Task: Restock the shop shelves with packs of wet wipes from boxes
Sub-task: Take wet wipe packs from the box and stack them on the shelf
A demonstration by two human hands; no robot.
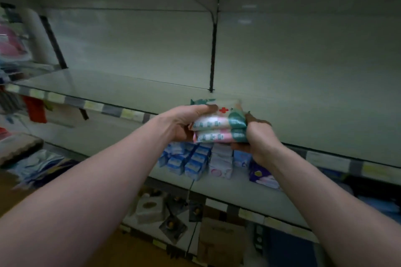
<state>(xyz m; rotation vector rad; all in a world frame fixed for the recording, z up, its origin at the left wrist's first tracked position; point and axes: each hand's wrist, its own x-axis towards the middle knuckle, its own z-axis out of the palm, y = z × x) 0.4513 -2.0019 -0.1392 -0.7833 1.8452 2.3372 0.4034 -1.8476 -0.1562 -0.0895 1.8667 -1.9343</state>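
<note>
A stack of wet wipe packs (217, 124), pink, white and green with a red cross on the top one, is held between both hands at the front edge of a bare grey shelf (134, 89). My left hand (186, 121) grips the stack's left end, thumb on top. My right hand (259, 138) grips its right end, fingers curled round it. The stack hovers just above the shelf edge.
The shelf below holds blue and white packs (188, 162), a white pack (221, 165) and a purple pack (260, 174). A cardboard box (221, 238) stands on the floor beneath. Cloth goods (13, 50) fill the rack at far left. An upright post (213, 50) divides the back panel.
</note>
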